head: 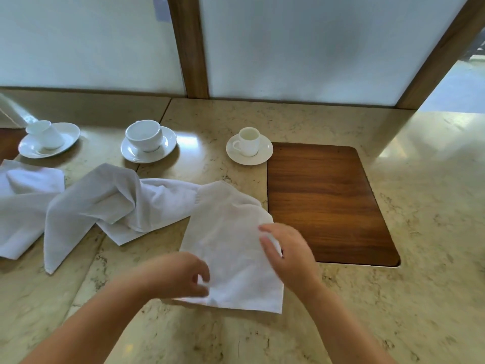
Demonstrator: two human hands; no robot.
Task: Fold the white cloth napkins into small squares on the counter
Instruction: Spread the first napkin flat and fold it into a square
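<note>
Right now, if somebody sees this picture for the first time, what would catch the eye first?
Probably the two hands, left hand and right hand, working a white napkin at the centre of the marble counter. Next, the loose napkins heaped to the left. Behind stand three white cups on saucers; the leftmost cup lies tipped over.
</note>
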